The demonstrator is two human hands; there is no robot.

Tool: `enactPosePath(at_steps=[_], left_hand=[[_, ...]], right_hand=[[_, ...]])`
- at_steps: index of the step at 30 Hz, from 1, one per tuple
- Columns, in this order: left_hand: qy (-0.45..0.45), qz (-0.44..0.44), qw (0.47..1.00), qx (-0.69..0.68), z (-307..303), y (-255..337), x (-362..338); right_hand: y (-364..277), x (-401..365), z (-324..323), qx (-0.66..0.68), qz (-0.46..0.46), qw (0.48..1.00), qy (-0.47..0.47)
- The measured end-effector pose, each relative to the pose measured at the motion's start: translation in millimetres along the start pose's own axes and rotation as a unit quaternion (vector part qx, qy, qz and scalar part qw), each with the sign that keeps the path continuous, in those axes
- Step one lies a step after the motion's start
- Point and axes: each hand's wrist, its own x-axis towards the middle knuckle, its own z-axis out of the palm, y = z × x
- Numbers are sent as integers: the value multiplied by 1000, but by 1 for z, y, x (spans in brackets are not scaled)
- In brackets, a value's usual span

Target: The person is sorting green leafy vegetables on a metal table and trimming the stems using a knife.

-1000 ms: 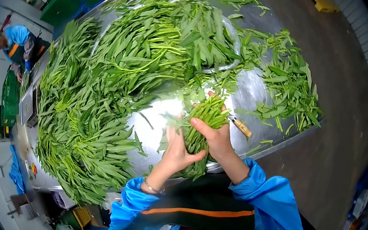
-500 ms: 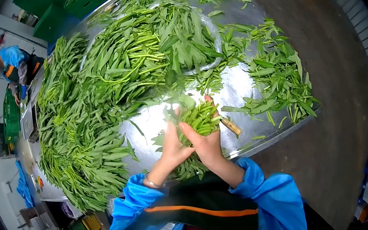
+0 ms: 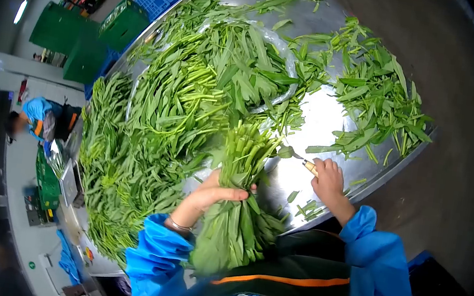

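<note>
My left hand (image 3: 214,192) grips a bundle of green leafy stalks (image 3: 237,202) around its middle, cut stem ends pointing away, leaves hanging toward my body. My right hand (image 3: 328,182) has moved off to the right and holds a small knife with a wooden handle (image 3: 309,166), its blade pointing left toward the stem ends of the bundle. Both hands are over the near edge of a shiny metal table (image 3: 313,122).
A large heap of the same greens (image 3: 177,97) covers the table's left and middle. A smaller pile of loose leaves (image 3: 376,107) lies at the right. Green crates (image 3: 82,41) stand beyond. Another person in blue (image 3: 41,120) works at the far left.
My right hand let go of the bundle and moved right with the knife. My left hand now holds the bundle alone, and it has been pulled closer to my body.
</note>
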Motion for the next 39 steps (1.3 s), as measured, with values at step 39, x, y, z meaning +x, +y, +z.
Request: enactPosePath(at_steps=[39], left_hand=[[52,-29,998,-22,28,26,36]], right_hand=[[-56,5,-59,163,-61,979,103]])
